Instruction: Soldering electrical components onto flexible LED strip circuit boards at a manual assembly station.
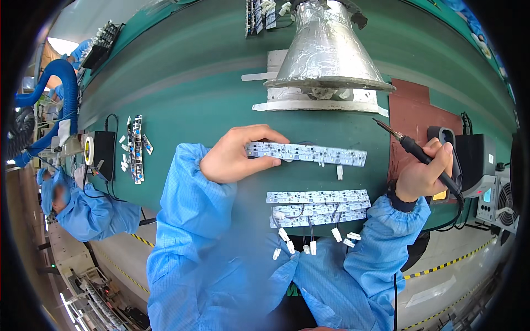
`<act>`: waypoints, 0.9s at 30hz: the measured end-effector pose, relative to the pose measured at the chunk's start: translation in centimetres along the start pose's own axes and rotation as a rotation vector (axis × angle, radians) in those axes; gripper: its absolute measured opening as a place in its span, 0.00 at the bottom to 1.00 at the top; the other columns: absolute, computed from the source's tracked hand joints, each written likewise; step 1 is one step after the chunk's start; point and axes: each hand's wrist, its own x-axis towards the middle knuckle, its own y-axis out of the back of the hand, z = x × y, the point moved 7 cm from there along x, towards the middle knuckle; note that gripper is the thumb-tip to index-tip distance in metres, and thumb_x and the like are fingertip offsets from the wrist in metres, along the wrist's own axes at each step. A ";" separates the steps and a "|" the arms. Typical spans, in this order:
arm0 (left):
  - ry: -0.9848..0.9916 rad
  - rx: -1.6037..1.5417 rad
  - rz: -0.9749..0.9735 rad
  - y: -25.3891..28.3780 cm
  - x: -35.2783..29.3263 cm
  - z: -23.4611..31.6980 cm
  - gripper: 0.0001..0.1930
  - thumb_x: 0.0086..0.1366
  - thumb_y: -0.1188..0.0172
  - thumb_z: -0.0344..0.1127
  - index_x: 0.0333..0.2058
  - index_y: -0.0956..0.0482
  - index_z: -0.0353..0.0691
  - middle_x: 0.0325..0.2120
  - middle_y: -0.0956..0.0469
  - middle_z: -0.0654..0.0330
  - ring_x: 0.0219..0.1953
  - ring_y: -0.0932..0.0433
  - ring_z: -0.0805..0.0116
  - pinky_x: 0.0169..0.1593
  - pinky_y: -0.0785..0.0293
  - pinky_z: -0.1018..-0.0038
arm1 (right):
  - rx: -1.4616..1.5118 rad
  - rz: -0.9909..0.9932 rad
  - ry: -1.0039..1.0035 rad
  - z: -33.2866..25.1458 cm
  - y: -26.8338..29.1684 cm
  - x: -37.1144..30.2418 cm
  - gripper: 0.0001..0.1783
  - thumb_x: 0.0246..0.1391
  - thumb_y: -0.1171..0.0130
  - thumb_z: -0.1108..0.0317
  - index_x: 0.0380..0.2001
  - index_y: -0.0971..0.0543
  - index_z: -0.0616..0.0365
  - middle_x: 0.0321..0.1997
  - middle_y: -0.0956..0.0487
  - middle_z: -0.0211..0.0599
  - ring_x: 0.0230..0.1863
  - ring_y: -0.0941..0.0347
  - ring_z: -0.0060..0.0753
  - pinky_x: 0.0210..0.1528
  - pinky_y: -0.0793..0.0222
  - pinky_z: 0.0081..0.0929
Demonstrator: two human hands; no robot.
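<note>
The left hand (237,157) pinches a long white circuit-board strip (309,153) pointing rightward toward the right hand (424,174), wrapped round a black-handled soldering iron (414,149).

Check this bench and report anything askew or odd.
Some white connectors seem to hang past the near edge of the table, below the strip boards, looking untidy. On the left, a short board piece lies slanted beside longer strips. No damage is evident.

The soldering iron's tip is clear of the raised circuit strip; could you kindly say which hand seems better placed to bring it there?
Probably the right hand: it grips the soldering iron, while the left hand holds the circuit strip by its left end.
</note>
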 end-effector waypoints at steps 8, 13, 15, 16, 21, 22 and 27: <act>0.495 -0.455 0.103 -1.3 -0.4 -2.9 0.18 0.63 0.35 0.25 0.51 0.25 0.30 0.39 0.18 0.56 0.27 0.20 0.74 0.33 0.23 0.78 | 0.001 -0.005 -0.007 0.1 0.0 -0.2 0.20 0.62 0.43 0.71 0.16 0.30 0.65 0.18 0.35 0.31 0.22 0.40 0.25 0.29 0.42 0.27; 0.309 0.007 0.092 -0.2 -0.3 -2.9 0.19 0.62 0.33 0.30 0.51 0.25 0.33 0.39 0.18 0.55 0.29 0.20 0.69 0.32 0.24 0.71 | 0.002 -0.004 0.010 0.2 0.1 -0.1 0.17 0.62 0.44 0.72 0.18 0.28 0.67 0.18 0.35 0.31 0.22 0.40 0.25 0.29 0.41 0.26; 0.111 0.295 0.119 0.7 -0.3 -1.3 0.21 0.61 0.32 0.32 0.51 0.24 0.34 0.39 0.19 0.54 0.33 0.20 0.64 0.37 0.24 0.68 | 0.028 -0.023 -0.015 0.6 0.1 -0.2 0.15 0.62 0.45 0.72 0.21 0.27 0.68 0.19 0.35 0.31 0.23 0.39 0.25 0.29 0.41 0.25; -0.092 0.578 0.147 0.8 -0.2 0.3 0.22 0.59 0.31 0.35 0.50 0.24 0.34 0.39 0.20 0.52 0.37 0.20 0.59 0.41 0.24 0.66 | 0.026 -0.022 -0.012 0.6 0.1 -0.2 0.15 0.62 0.45 0.72 0.21 0.27 0.68 0.19 0.35 0.31 0.23 0.39 0.25 0.29 0.41 0.25; -0.030 0.558 0.222 -1.1 3.0 1.3 0.21 0.57 0.30 0.39 0.47 0.21 0.35 0.40 0.22 0.51 0.43 0.22 0.53 0.47 0.25 0.64 | 0.028 -0.002 -0.007 0.5 0.0 -0.1 0.14 0.62 0.45 0.73 0.22 0.26 0.69 0.19 0.35 0.31 0.22 0.40 0.24 0.28 0.42 0.25; -0.008 0.511 0.201 -1.7 3.7 1.0 0.20 0.58 0.31 0.39 0.45 0.20 0.35 0.40 0.22 0.51 0.42 0.22 0.54 0.46 0.25 0.65 | 0.032 -0.004 -0.007 0.5 -0.1 -0.1 0.14 0.62 0.45 0.73 0.22 0.26 0.69 0.19 0.35 0.31 0.22 0.40 0.24 0.28 0.42 0.25; 0.135 0.322 0.087 -1.9 4.8 0.2 0.17 0.57 0.31 0.33 0.43 0.20 0.32 0.37 0.22 0.54 0.40 0.21 0.63 0.45 0.25 0.69 | -0.021 -0.015 -0.003 0.5 -0.2 -0.2 0.15 0.62 0.46 0.74 0.21 0.27 0.68 0.18 0.35 0.31 0.21 0.41 0.24 0.27 0.43 0.24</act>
